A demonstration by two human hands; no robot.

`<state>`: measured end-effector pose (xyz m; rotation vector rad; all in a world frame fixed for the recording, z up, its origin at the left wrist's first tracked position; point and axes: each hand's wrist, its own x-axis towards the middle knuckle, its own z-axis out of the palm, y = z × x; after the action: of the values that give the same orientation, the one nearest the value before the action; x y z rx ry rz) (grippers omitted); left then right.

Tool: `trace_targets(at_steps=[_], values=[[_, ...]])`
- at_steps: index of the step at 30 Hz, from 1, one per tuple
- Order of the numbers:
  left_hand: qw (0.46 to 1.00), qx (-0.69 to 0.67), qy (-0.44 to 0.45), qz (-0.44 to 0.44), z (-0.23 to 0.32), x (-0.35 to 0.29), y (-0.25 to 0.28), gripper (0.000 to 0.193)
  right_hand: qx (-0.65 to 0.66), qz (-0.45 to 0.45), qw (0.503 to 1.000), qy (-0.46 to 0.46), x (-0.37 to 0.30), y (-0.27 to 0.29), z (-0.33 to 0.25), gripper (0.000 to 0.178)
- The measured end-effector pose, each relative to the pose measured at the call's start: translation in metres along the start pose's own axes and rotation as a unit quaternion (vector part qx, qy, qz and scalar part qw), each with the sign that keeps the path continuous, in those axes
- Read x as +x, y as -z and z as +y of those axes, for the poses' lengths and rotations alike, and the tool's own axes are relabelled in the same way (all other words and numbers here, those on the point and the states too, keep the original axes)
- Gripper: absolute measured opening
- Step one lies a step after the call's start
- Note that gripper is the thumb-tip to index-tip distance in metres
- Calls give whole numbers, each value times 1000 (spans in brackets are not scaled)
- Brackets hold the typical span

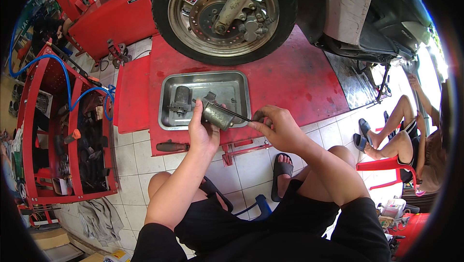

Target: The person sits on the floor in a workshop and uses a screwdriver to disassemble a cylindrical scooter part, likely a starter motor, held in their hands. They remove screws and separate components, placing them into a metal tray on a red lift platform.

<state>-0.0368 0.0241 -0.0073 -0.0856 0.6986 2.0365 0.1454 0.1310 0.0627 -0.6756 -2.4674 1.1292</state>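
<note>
My left hand (pixel 205 134) is closed round a cylindrical metal motor (pixel 216 116) with a toothed or bracketed end, holding it tilted over the near edge of a steel tray (pixel 245 88). My right hand (pixel 278 125) pinches the end of a thin dark rod (pixel 239 115), which slants across the motor toward its upper end. Whether the rod is a tool or a part, I cannot tell. In the tray's left half stands a second, similar motor (pixel 182 98). A small dark piece (pixel 234 100) lies on the tray floor at the right.
The tray sits on a red lift platform (pixel 299 83), under a motorcycle's front wheel (pixel 224 18). A dark-handled tool (pixel 172 146) lies at the platform's near edge. A red tool trolley (pixel 72 85) with a blue hose (pixel 67 78) stands left. Another person sits right, near a red chair (pixel 386 165).
</note>
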Motion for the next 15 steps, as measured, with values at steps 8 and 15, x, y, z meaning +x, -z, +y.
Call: trace_targets(at_steps=[8,15], values=[[1000,15,-8,13,0,2,2,39,92,-79,978,-169,2,2,-6,37],[1000,14,-9,20,1,1,-1,40,179,-23,969,-172,-1,-6,7,29]])
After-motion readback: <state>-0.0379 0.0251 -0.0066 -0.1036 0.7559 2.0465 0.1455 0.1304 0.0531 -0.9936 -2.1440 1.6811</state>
